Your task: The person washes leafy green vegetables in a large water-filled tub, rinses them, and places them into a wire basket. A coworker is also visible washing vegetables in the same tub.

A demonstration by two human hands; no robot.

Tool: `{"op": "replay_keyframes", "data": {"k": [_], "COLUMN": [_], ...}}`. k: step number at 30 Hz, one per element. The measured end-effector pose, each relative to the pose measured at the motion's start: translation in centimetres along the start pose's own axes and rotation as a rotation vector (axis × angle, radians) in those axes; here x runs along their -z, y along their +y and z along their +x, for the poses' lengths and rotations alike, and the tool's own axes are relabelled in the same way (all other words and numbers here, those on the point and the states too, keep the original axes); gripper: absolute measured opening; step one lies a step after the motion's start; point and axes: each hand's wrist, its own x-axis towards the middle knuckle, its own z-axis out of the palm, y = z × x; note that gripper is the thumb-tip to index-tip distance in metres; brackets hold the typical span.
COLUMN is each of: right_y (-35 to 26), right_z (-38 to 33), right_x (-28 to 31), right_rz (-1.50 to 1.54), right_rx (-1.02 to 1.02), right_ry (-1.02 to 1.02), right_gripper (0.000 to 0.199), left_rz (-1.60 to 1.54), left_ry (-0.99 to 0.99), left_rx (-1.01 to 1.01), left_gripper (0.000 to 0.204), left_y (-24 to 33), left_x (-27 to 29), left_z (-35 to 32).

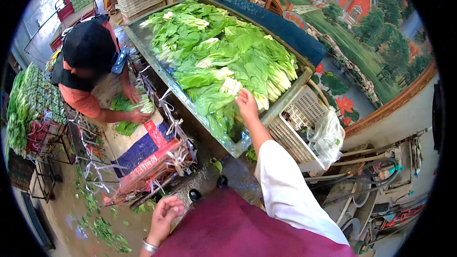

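A shallow water-filled trough holds a heap of leafy greens with pale stems. My right hand reaches over its near right end. Its fingers are closed at the white stem end of one bunch of leafy greens, whose leaves trail left toward the water. Part of the grip is hidden behind the back of the hand. My left hand, a metal bracelet at its wrist, hangs low in front of my dark red apron. Its fingers are loosely bent and apart, holding nothing.
Left of the trough, a person in a black cap handles greens on a cart hung with ties. A white plastic crate with a clear bag stands right of the trough. Hoses lie at right; leaf scraps litter the floor.
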Motion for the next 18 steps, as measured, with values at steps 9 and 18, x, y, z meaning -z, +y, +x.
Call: {"op": "replay_keyframes", "data": {"k": [9, 18], "right_y": [6.2, 13.1], "right_z": [8.2, 10.9], "right_x": [-8.5, -7.4], "right_rz": [-0.533, -0.494], "right_rx": [-0.540, -0.646], "right_ry": [0.450, 0.178], "right_gripper": [0.125, 0.111], "left_rz": [-0.167, -0.143], "left_ry": [0.494, 0.478], "left_rx": [0.107, 0.106], "left_gripper": [0.032, 0.033], "left_y": [3.6, 8.3], "left_x": [0.9, -3.2], "left_z": [0.1, 8.3]}}
